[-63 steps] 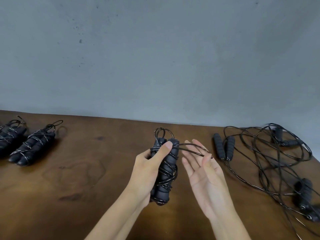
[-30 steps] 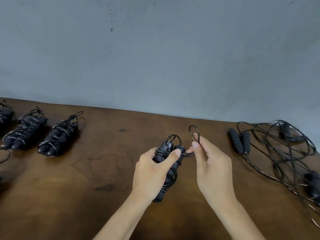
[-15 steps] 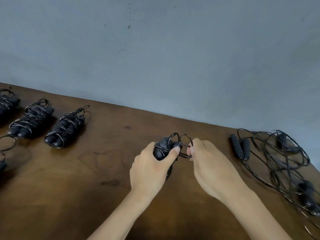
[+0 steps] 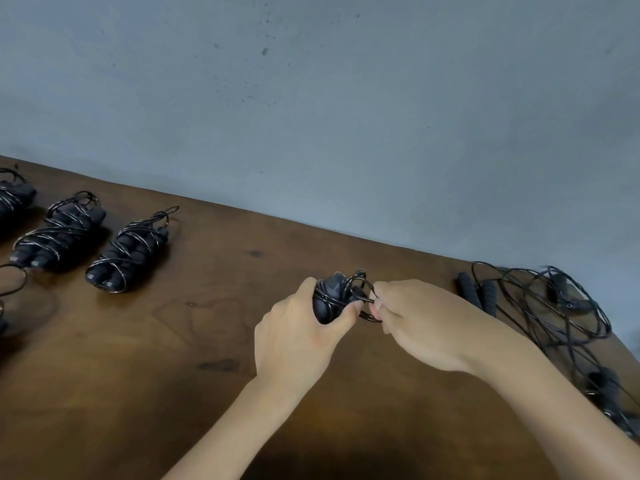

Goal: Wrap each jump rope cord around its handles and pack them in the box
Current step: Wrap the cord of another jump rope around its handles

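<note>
My left hand (image 4: 298, 337) grips a pair of black jump rope handles (image 4: 329, 296) with the thin black cord wound round them, held over the middle of the brown wooden table (image 4: 173, 358). My right hand (image 4: 419, 323) pinches the last loop of cord (image 4: 369, 306) at the top end of the bundle. Most of the handles are hidden inside my left palm. No box is in view.
Three wrapped rope bundles lie at the left: one (image 4: 128, 251), a second (image 4: 59, 237), a third (image 4: 14, 199) at the edge. A tangle of loose ropes (image 4: 554, 306) with bare handles (image 4: 476, 294) fills the right side. A grey wall stands behind.
My right hand went from open with cord draped over it to pinching the end loop against the bundle's top. The view swung left, bringing more wrapped bundles into sight.
</note>
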Motion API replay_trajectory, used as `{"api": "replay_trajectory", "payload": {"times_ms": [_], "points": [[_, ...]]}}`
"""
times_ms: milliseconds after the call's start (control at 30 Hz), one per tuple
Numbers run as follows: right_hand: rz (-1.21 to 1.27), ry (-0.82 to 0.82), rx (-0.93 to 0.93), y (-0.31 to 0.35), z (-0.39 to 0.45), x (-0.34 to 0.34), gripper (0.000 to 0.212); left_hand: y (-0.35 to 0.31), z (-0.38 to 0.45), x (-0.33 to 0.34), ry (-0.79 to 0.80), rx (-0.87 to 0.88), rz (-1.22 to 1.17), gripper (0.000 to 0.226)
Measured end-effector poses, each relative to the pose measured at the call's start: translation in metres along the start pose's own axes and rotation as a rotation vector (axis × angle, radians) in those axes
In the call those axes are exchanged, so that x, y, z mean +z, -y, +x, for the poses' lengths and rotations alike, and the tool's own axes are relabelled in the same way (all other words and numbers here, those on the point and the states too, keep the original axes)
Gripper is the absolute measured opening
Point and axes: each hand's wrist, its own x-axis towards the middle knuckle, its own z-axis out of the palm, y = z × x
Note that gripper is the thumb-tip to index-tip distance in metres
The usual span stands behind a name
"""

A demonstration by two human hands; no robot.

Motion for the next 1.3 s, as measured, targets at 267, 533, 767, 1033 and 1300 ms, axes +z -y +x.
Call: {"api": "replay_trajectory", "payload": {"times_ms": [267,533,767,1033,1300], "points": [[0.233,0.150,0.009,-0.009,0.015,-0.015,0.028,0.002,0.007,-0.013,0.019,0.092,0.041,0.046],[0.323,0.132,-0.010,-0.014,0.022,-0.007,0.032,0.000,0.021,-0.026,0.118,0.168,0.209,0.048],[0.449,0.051,-0.002,-0.010,0.031,0.010,0.038,0.006,0.025,-0.026,0.190,0.264,0.370,0.053],[0.661,-0.277,0.051,0.004,0.032,0.017,0.037,0.023,0.035,-0.041,0.287,0.110,0.049,0.040],[0.539,-0.142,-0.073,0.007,0.054,-0.004,0.010,0.020,0.026,-0.042,0.345,0.200,0.263,0.052]]}}
